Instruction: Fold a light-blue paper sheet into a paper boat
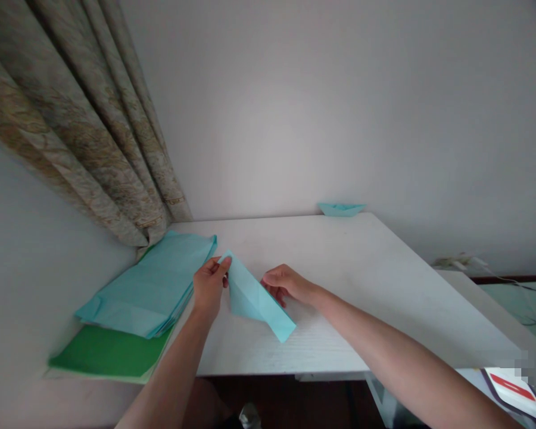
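A folded light-blue paper (254,298) is held up on edge above the white table (361,280), between my two hands. My left hand (209,285) pinches its upper left corner between thumb and fingers. My right hand (283,284) grips the paper's right side, fingers curled behind it. The paper's lower tip touches the table near the front edge.
A stack of light-blue sheets (154,286) lies on green sheets (107,354) at the table's left, below a patterned curtain (80,131). A finished light-blue paper boat (342,208) sits at the back by the wall. A red-and-white booklet (516,390) lies at lower right.
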Demonstrator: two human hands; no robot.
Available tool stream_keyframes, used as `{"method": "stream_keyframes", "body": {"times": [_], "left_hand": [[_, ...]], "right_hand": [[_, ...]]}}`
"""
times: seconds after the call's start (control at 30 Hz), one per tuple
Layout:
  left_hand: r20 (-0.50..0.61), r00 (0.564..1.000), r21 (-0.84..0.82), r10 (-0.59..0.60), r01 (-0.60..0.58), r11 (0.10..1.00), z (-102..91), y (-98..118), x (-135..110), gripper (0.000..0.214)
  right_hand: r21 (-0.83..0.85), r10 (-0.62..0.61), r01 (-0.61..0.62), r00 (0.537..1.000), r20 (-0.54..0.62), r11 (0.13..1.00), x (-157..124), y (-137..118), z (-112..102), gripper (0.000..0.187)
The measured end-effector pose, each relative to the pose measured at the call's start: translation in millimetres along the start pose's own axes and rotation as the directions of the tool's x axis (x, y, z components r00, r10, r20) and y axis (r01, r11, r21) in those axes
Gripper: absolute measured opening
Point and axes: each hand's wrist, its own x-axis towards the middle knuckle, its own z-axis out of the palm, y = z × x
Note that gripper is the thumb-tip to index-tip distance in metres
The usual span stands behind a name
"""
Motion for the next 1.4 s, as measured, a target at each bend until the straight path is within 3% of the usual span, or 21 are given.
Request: {"method": "stream_keyframes", "body": {"times": [0.13,0.2,0.3,0.37,0.47,0.57,0.67,0.87,1.17,1.3,1.4], "left_hand": [[0.056,0.998,0.108,0.040,-0.046,0.993,9.2,5.0,-6.7,0.033],[0.023,0.992,0.178,0.127,-0.129,0.976,10.6,6.7,-8.8,0.039],[-0.019,0.941,0.360,0.337,-0.308,0.881,10.9,8.3,-13.0,0.039],[0.073,0.920,0.403,0.385,-0.381,0.832,12.5,9.0,-18.0,0.023],[0.262,0.913,0.318,0.314,-0.389,0.865,19.1,9.1,-28.2,0.017],[0.337,0.918,0.235,0.211,-0.299,0.925,26.7,8.0,-37.2,0.025],[0.333,0.936,0.150,0.119,-0.177,0.973,30.9,7.0,-41.2,0.034],[0.326,0.945,0.070,0.009,-0.033,0.997,31.1,7.9,-39.6,0.039],[0.359,0.933,0.092,-0.029,-0.004,0.996,28.7,6.1,-34.8,0.039],[0.296,0.955,0.125,-0.017,-0.021,0.992,29.9,4.2,-35.1,0.045],[0.207,0.978,0.295,0.021,-0.082,0.952,33.9,3.3,-37.5,0.042]], "right_hand": [[-0.169,-0.042,0.027,0.996,-0.083,0.985,2.3,2.4,5.5,0.034],[-0.199,-0.100,0.064,0.979,-0.176,0.978,4.2,3.7,5.0,0.034],[-0.235,-0.201,0.114,0.899,-0.390,0.965,7.5,6.2,0.8,0.034],[-0.267,-0.249,0.132,0.845,-0.473,0.955,8.5,7.7,-1.3,0.034],[-0.362,-0.343,0.175,0.812,-0.472,0.915,6.6,7.3,1.0,0.034],[-0.413,-0.394,0.220,0.827,-0.402,0.884,2.9,3.5,8.2,0.029],[-0.374,-0.383,0.240,0.842,-0.380,0.896,1.0,-0.5,13.5,0.032],[-0.365,-0.419,0.276,0.814,-0.402,0.889,4.0,1.0,12.3,0.033],[-0.328,-0.369,0.238,0.823,-0.431,0.914,7.8,8.1,8.5,0.035],[-0.324,-0.340,0.210,0.837,-0.428,0.923,6.3,5.1,11.6,0.032],[-0.383,-0.364,0.201,0.831,-0.420,0.902,5.5,3.3,14.3,0.030]]}}
